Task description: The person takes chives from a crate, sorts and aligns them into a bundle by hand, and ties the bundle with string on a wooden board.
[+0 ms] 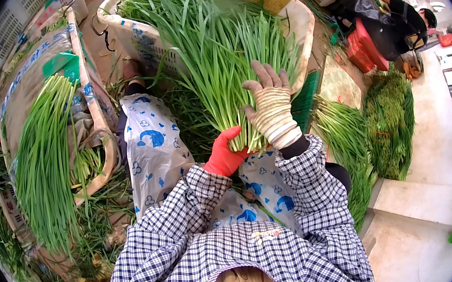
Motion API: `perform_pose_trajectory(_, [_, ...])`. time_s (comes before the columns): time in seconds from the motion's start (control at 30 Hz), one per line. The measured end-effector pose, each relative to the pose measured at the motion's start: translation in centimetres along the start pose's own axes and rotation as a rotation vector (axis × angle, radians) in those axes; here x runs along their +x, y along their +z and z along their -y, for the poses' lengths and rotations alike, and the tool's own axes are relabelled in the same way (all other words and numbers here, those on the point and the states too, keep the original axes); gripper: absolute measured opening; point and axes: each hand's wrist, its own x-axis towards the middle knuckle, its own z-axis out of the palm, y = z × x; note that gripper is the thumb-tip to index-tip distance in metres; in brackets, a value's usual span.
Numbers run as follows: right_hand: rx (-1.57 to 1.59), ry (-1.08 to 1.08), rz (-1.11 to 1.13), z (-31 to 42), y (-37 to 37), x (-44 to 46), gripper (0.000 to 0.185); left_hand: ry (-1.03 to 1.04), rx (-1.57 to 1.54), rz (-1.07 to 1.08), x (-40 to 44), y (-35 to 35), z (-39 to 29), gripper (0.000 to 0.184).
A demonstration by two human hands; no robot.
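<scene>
Left hand: the red-gloved left hand (224, 153) is closed around the cut ends of the long green stalks (227, 98), thumb along their near side.
Right hand: the right hand (273, 105), in a striped glove, is open with fingers spread, its thumb side against the stalks just right of the left-hand grip.
Stalks: they rise from the grip and fan out beyond it, leaves over the crate; where bunch and pile divide cannot be told.
White crate: the crate (304, 30) lies beyond the grip, its right edge just past the right fingertips.
Lap: patterned plastic covers (153, 144) on the legs lie left of and below the grip, close under both wrists.
Left side: a loose bundle (48, 163) lies across a wood-edged container (100, 114), well apart.
Right side: pale-stemmed greens (343, 126) lie near the right wrist; open floor (435, 143) lies farther out.
</scene>
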Motion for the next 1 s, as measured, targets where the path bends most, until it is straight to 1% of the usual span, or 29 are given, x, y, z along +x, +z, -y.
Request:
perform_pose_trajectory(0.07, [-0.076,-0.105,-0.005,-0.5,0.1,0.0,0.027,0.031,0.019,-0.017,0.0,-0.1,0.1,0.044])
perform_pose_trajectory(0.1, [-0.084,-0.115,-0.023,-0.5,0.4,-0.1,0.023,0.012,-0.028,-0.006,0.0,0.1,0.2,0.044])
perform_pose_trajectory(0.13, [-0.085,-0.116,-0.021,-0.5,0.4,-0.1,0.023,-0.007,-0.075,0.005,0.0,0.2,0.2,0.044])
perform_pose_trajectory(0.2, [-0.056,-0.162,0.015,-0.5,0.4,0.1,0.020,-0.016,-0.053,0.002,-0.2,0.2,0.1,0.044])
perform_pose_trajectory(0.27, [-0.058,-0.192,0.005,-0.6,0.8,0.5,0.024,-0.025,-0.030,-0.001,-0.1,0.0,0.1,0.045])
perform_pose_trajectory(0.33, [-0.041,-0.274,0.098,-0.1,-0.1,1.2,0.028,-0.023,-0.024,-0.014,0.1,-0.7,0.1,0.046])
perform_pose_trajectory(0.37, [-0.076,-0.295,0.123,-0.1,-0.4,1.7,0.033,-0.019,-0.025,-0.013,0.2,-0.8,0.1,0.046])
perform_pose_trajectory(0.4, [-0.076,-0.300,0.122,-0.4,-0.4,2.2,0.033,-0.018,0.000,-0.041,0.2,-0.9,0.2,0.046])
perform_pose_trajectory(0.47, [-0.165,-0.197,0.113,-1.5,-0.5,3.2,0.032,-0.013,0.023,-0.068,0.2,-0.7,0.1,0.046])
perform_pose_trajectory(0.5, [-0.127,-0.167,0.098,-1.8,-0.6,3.9,0.029,-0.020,0.029,-0.079,0.1,-0.4,0.0,0.046])
perform_pose_trajectory(0.53, [-0.127,-0.168,0.098,-2.1,-0.5,4.4,0.029,-0.029,0.036,-0.092,0.0,-0.2,0.0,0.046])
perform_pose_trajectory(0.63, [-0.065,-0.329,0.090,-3.1,0.3,5.9,0.024,-0.015,0.065,-0.096,-0.2,0.6,0.0,0.047])
perform_pose_trajectory(0.67, [-0.066,-0.330,0.090,-3.2,0.4,6.1,0.024,-0.015,0.065,-0.096,-0.3,0.6,0.1,0.047])
perform_pose_trajectory(0.73, [-0.210,-0.317,0.140,-3.3,0.3,6.6,0.023,0.026,0.107,-0.131,-0.3,0.4,0.2,0.047])
perform_pose_trajectory(0.77, [-0.260,-0.292,0.189,-3.2,0.0,6.9,0.028,0.042,0.119,-0.141,-0.2,0.3,0.3,0.047])
perform_pose_trajectory(0.8, [-0.259,-0.296,0.190,-3.4,0.2,7.0,0.028,0.033,0.085,-0.142,0.0,-0.1,0.3,0.047])
perform_pose_trajectory(0.87, [-0.226,-0.405,0.158,-3.5,0.4,7.3,0.025,0.022,0.052,-0.144,0.2,-0.5,0.3,0.048])
perform_pose_trajectory(0.9, [-0.261,-0.449,0.164,-3.4,0.4,7.4,0.022,0.009,0.062,-0.116,0.3,-0.6,0.3,0.049])
perform_pose_trajectory(0.93, [-0.261,-0.448,0.164,-3.2,0.3,7.7,0.022,0.002,0.068,-0.102,0.3,-0.7,0.4,0.049])
perform_pose_trajectory(1.0, [-0.300,-0.539,0.194,-2.9,0.2,8.1,0.018,0.000,0.079,-0.089,0.3,-0.5,0.4,0.050])
